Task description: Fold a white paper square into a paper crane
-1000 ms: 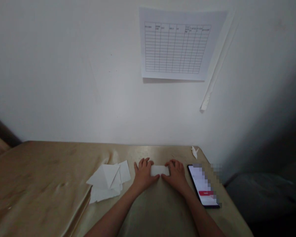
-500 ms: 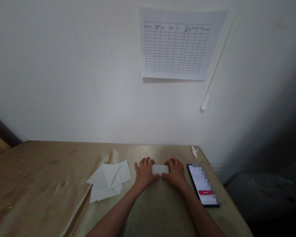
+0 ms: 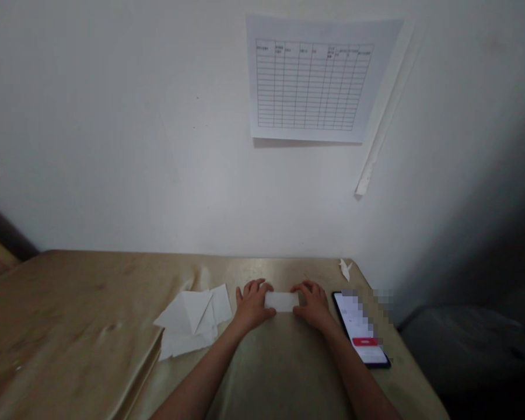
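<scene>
A small white strip of folded paper (image 3: pixel 282 302) lies flat on the table between my two hands. My left hand (image 3: pixel 251 307) has the paper's left end between thumb and forefinger, its other fingers curled loosely above. At the opposite end, my right hand (image 3: pixel 314 307) pinches the paper in the same way, thumb at the near edge and forefinger at the far edge. The fingertips partly cover both short ends of the strip.
Several white paper sheets (image 3: pixel 188 326) are piled on the cloth-covered table (image 3: pixel 91 315) to the left. At the right are a lit phone (image 3: pixel 359 326) and a small folded paper bird (image 3: pixel 345 269). A printed table sheet (image 3: pixel 310 87) hangs on the wall behind.
My left hand has shifted slightly left and my thumbs have moved apart, so more of the paper strip shows. The other things stay where they were.
</scene>
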### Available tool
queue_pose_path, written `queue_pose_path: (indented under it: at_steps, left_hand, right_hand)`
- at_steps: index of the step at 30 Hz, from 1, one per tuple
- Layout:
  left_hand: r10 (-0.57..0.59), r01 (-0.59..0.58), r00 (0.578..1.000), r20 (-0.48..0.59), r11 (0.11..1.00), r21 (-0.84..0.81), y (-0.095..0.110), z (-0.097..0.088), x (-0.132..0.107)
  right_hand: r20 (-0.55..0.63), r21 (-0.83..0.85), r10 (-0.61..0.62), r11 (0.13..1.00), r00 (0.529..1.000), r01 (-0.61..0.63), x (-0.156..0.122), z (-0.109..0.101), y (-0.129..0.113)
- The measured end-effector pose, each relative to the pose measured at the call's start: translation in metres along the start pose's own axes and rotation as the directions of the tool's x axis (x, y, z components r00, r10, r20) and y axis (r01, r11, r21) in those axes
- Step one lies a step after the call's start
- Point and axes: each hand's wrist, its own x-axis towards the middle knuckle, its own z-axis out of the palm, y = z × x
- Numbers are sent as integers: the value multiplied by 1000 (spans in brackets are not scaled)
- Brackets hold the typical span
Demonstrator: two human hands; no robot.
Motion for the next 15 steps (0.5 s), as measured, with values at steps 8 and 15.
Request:
queue_pose_path:
  at_steps: [8, 15]
  left_hand:
    - [72, -72, 997, 24, 997, -11, -18, -4, 4]
    - [138, -139, 988, 64, 990, 16, -25, -14, 3]
  right_hand:
    - [22, 27, -25, 999, 999, 24, 0, -4, 6]
    - [30, 46, -32, 998, 999, 30, -2, -4, 7]
